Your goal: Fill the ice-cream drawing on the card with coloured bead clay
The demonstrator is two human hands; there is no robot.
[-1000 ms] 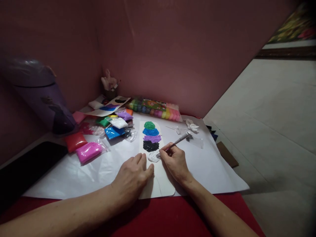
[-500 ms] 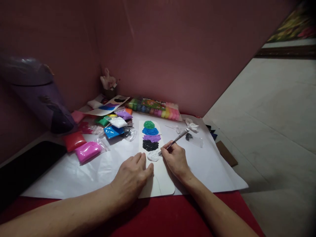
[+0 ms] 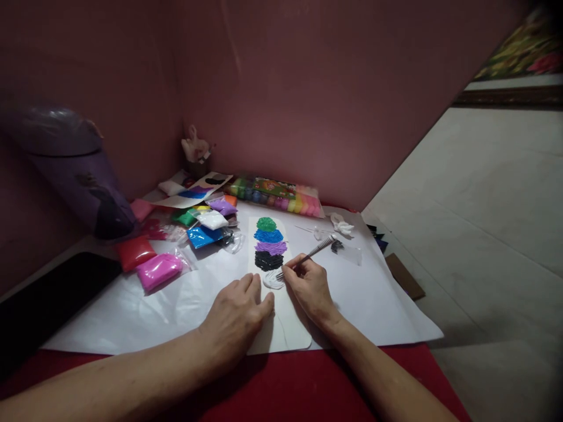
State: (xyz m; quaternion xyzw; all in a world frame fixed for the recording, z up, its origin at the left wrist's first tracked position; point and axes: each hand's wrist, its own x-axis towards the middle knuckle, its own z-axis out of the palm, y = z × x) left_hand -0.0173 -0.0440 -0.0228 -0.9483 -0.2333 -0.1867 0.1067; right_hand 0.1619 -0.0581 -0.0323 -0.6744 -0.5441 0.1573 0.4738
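A cream card [image 3: 288,335] with rounded corners lies upright before me, bearing a column of textured clay patches. From the top they are green [image 3: 266,224], blue [image 3: 268,235], purple [image 3: 271,248], black [image 3: 269,261] and white [image 3: 271,282]. My left hand [image 3: 237,309] rests on the card's left side, fingers extended and thumb apart, holding nothing. In my right hand [image 3: 311,288] is a small fork [image 3: 323,244] with a ridged handle, gripped like a pen. Its tines touch the right part of the white clay, whose surface shows grooves.
Several bagged clays, including pink [image 3: 159,271] and red [image 3: 135,253], lie left beside a dark phone-like slab [image 3: 57,293] and a purple container [image 3: 83,187]. A multicoloured clay pack [image 3: 277,196] lies by the wall. White clay lumps [image 3: 341,224] and a clear wrapper [image 3: 352,255] are right.
My right hand and the fork have shifted slightly left, taking the tines further over the white clay. My left hand stays in place on the card.
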